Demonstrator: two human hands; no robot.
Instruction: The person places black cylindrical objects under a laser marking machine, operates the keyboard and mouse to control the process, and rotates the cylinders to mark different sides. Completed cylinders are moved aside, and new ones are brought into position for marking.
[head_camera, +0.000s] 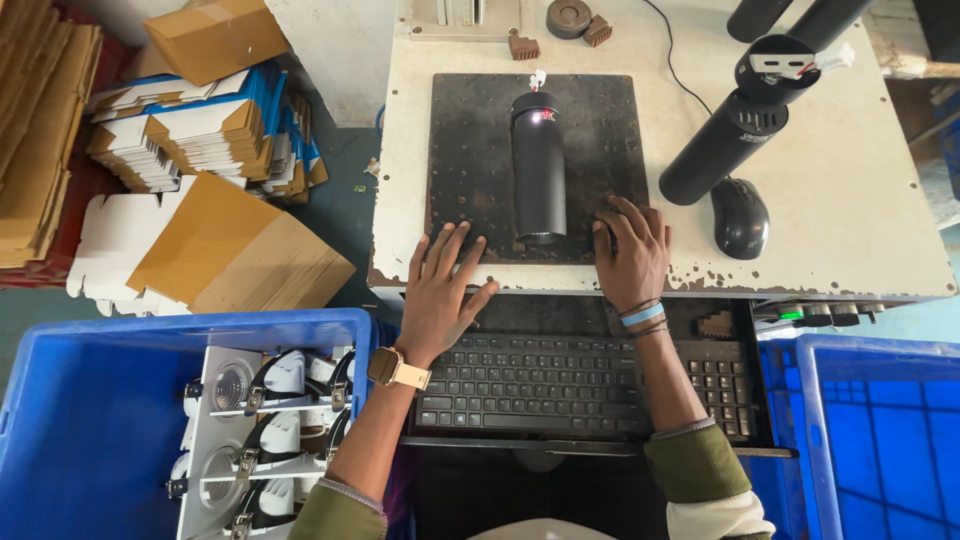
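A black cylinder-shaped bottle lies lengthwise on a dark perforated plate on the worn white table. My left hand rests flat with spread fingers on the plate's near edge, just left of the bottle's base. My right hand lies on the plate's near right corner, fingers apart, just right of the base. Neither hand holds anything. A watch sits on my left wrist and bands on my right.
A black keyboard sits on a tray below the table edge. A black mouse and a slanted black cylinder head are to the right. Blue crates flank me; the left one holds a white rack. Flat cartons are stacked at left.
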